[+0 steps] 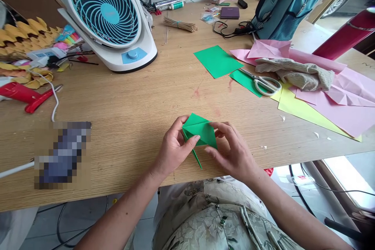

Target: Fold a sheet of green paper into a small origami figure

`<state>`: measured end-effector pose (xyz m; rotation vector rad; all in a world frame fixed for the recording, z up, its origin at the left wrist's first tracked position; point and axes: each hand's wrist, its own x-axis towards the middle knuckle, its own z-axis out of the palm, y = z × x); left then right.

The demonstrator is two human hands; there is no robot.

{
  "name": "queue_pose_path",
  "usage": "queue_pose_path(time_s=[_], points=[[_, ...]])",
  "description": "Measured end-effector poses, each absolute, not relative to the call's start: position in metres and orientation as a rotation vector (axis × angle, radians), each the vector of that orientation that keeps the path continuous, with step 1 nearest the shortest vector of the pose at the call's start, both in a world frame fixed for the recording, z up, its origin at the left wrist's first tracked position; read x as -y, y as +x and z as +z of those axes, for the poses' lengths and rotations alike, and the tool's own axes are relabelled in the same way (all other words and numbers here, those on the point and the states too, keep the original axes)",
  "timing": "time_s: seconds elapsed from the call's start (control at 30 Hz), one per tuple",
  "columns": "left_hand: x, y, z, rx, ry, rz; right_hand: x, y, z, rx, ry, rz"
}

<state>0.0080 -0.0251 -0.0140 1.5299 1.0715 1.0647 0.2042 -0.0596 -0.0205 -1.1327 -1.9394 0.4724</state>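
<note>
Tabletop (123, 117) of pale wood grain is filling most of the view as we are looking down from head height; a strip of floor and a bright doorway are showing past its right edge. A large white desk fan (105, 8) with a teal grille is standing at the far left, and a teal bag (281, 4) is sitting at the far right. Pink paper sheets (345, 109) are spreading over the right side, partly covering a yellow sheet (295, 107), with a crumpled beige cloth (299, 72) lying on top of them. A flat green sheet (216, 60) is lying beyond the middle, and white-handled scissors (263, 84) are resting just beside it, on a smaller green offcut.

Near the front edge, at the centre, we are holding a folded green paper (202, 131) between both hands. The left hand (172, 150) is pinching its left side, thumb on top. The right hand (231, 152) is gripping its right side with its fingertips. Both hands are equally close, meeting on the piece. Its long axis is running from a broad tip pointing away from us to a thin tail pointing back toward us, and it is sitting low over the wood.
</note>
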Motion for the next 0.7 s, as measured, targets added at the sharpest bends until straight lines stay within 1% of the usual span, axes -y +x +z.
queue_pose_path(time_s=[0.1, 0.17, 0.33, 0.4, 0.5, 0.6, 0.63, 0.7], points=[[0.025, 0.007, -0.013, -1.082, 1.501, 0.997, 0.057, 0.201, -0.021, 2.013, -1.249, 0.328], [0.026, 0.007, -0.012, -1.039, 1.505, 0.971, 0.055, 0.2, -0.02, 2.015, -1.265, 0.296], [0.028, 0.004, -0.017, -0.922, 1.589, 0.901, 0.055, 0.207, -0.017, 1.919, -1.194, 0.505], [0.028, 0.003, -0.021, -0.938, 1.62, 0.911, 0.056, 0.208, -0.016, 1.865, -1.185, 0.507], [0.026, 0.005, -0.023, -0.98, 1.656, 0.955, 0.057, 0.208, -0.014, 1.855, -1.155, 0.319], [0.026, 0.008, -0.019, -0.996, 1.713, 0.961, 0.055, 0.207, -0.011, 2.005, -1.077, 0.083], [0.026, 0.008, -0.017, -0.997, 1.718, 0.949, 0.054, 0.207, -0.01, 2.046, -1.044, 0.066], [0.027, 0.009, -0.013, -0.994, 1.668, 0.927, 0.051, 0.206, -0.008, 2.003, -1.022, 0.147]])
